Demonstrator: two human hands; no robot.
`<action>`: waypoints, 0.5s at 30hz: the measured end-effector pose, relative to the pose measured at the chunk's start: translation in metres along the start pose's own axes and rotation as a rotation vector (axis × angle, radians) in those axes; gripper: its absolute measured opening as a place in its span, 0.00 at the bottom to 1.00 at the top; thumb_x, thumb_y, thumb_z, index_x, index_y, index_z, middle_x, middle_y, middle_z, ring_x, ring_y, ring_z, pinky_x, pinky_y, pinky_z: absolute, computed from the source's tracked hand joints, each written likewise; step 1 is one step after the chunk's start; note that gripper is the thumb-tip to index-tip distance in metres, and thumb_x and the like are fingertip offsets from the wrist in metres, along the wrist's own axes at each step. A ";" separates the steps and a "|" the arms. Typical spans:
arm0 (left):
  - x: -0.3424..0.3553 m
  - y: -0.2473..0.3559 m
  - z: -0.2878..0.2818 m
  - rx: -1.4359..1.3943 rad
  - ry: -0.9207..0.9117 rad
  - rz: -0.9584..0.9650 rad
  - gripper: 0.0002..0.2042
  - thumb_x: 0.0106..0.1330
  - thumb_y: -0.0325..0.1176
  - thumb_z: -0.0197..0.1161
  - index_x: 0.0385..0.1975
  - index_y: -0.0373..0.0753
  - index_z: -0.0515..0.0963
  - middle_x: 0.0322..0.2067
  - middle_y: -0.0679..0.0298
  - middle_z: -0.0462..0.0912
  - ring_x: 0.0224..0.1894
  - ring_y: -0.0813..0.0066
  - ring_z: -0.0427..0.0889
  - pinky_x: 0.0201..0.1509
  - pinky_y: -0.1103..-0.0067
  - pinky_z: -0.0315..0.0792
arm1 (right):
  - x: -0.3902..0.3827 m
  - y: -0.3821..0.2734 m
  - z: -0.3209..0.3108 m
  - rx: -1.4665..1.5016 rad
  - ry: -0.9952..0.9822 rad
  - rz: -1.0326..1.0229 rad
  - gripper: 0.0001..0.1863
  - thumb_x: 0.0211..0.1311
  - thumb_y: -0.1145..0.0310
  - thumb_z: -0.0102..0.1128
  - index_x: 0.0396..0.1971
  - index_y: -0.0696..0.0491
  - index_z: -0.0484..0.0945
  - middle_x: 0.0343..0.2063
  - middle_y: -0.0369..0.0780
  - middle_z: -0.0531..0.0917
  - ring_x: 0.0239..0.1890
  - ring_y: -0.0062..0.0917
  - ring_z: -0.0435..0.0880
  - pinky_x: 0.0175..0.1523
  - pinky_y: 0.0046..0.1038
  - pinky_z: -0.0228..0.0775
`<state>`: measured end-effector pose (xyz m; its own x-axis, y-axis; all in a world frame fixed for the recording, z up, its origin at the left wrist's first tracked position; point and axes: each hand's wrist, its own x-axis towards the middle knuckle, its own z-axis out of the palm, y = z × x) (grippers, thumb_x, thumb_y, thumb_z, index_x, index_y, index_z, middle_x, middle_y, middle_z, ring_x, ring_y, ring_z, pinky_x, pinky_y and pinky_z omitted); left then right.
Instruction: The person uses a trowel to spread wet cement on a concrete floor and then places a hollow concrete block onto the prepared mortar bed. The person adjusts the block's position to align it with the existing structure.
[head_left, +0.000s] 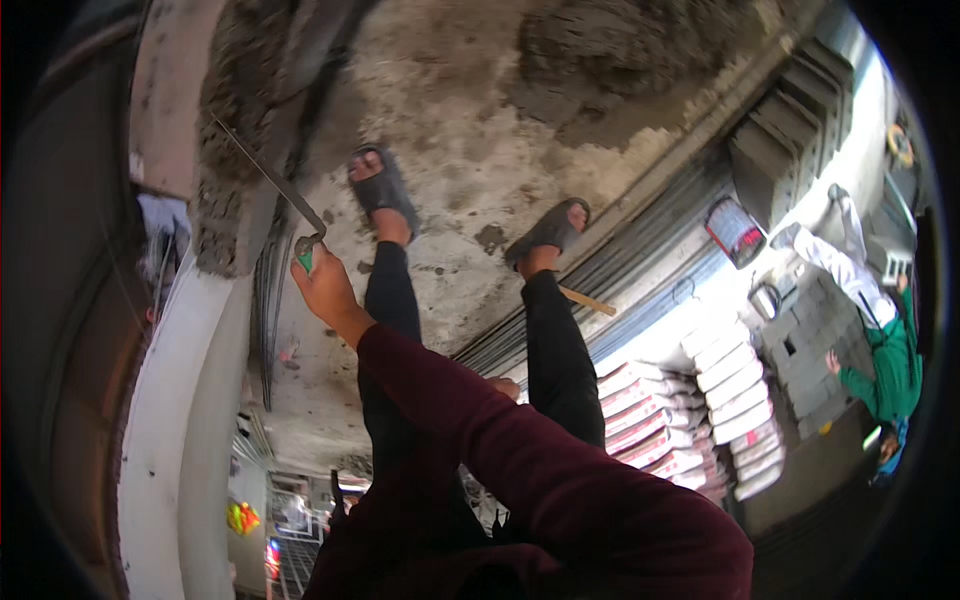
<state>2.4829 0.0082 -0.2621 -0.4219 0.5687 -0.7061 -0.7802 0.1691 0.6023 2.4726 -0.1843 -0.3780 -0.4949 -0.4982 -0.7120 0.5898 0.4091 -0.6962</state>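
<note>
My right hand (330, 298), at the end of a maroon sleeve crossing to the left, is closed around the green handle of a trowel (298, 203). The blade appears nearly edge-on and points up and left. Its tip overlaps a rough grey mortar strip (222, 212) on the wall edge; whether they touch I cannot tell. A small patch of skin, likely my left hand (505, 388), shows behind the right forearm, its fingers hidden. My sandaled feet stand apart on a mortar-stained concrete surface (450, 170).
A grey mortar heap (620, 65) lies ahead. Long metal bars (640, 235) run along the right edge, with a bucket (735, 232) beyond. Lower right are stacked bags (655, 420), grey blocks (800, 360) and a person in green (893, 370). A white column (165, 420) stands left.
</note>
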 end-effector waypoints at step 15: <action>0.080 0.007 -0.010 0.306 -0.079 0.101 0.05 0.54 0.29 0.50 0.28 0.38 0.72 0.32 0.55 0.74 0.39 0.53 0.76 0.42 0.60 0.70 | 0.162 0.020 -0.691 -0.889 0.796 0.169 0.21 0.57 0.53 0.53 0.29 0.60 0.77 0.28 0.54 0.80 0.33 0.50 0.79 0.37 0.42 0.70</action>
<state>2.4392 0.0464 -0.3186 -0.4436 0.6532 -0.6136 -0.5562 0.3362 0.7600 1.9631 0.2715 -0.5710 -0.8934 0.0959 -0.4389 0.1944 0.9633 -0.1851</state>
